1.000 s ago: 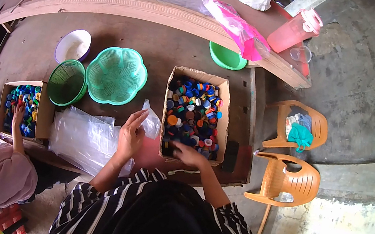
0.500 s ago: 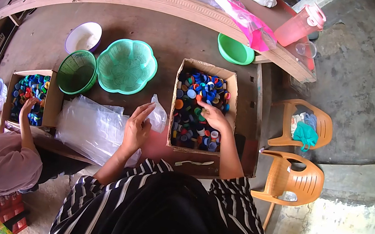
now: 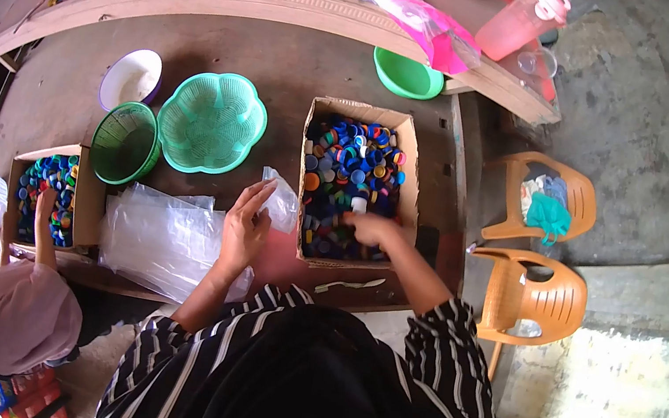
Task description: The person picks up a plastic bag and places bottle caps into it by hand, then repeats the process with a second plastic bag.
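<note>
Left of cardboard box: left hand, fingers loosely curled, pinching small clear bag, seemingly unfilled. Inside box: right hand cupped over bottle caps, grasp indeterminate. Most caps still unbagged.

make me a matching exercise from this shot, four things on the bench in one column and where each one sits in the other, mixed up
Things:
1. flower-shaped basket
2. white bowl
3. stack of clear bags
4. pink jug

Places:
A. on the raised ledge at the far right
B. under the left hand, near the bench's front edge
C. beside the box of bottle caps, to its left
D. behind the round dark green basket

Pairs: 1-C, 2-D, 3-B, 4-A
</note>
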`<action>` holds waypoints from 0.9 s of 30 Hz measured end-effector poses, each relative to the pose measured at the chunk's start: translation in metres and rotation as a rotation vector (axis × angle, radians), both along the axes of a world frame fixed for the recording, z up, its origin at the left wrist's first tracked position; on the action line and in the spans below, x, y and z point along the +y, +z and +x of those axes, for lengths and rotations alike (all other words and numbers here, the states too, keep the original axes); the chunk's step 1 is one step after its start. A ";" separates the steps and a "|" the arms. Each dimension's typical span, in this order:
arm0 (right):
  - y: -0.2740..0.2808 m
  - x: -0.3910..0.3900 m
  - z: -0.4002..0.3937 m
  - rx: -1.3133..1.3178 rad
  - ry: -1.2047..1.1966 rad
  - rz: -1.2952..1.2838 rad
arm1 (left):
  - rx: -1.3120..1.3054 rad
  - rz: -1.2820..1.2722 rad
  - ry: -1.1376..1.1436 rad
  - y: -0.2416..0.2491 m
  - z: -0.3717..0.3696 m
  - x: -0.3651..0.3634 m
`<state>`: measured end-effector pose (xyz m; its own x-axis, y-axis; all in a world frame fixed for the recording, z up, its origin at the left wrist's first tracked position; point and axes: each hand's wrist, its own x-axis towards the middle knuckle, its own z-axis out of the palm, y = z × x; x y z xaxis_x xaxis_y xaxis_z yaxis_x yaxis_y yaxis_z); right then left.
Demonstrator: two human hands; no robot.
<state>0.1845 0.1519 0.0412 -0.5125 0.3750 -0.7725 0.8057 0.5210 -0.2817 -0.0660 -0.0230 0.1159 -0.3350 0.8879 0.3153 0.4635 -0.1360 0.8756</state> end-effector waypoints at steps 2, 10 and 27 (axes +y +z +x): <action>-0.019 0.027 -0.005 0.117 -0.018 0.054 | 0.002 0.016 -0.010 0.002 0.001 0.000; 0.063 0.062 -0.020 0.335 -0.293 0.176 | -0.045 -0.015 0.003 0.001 -0.004 -0.010; -0.006 0.030 -0.012 0.474 -0.163 0.076 | 0.010 0.024 -0.040 0.006 0.011 -0.010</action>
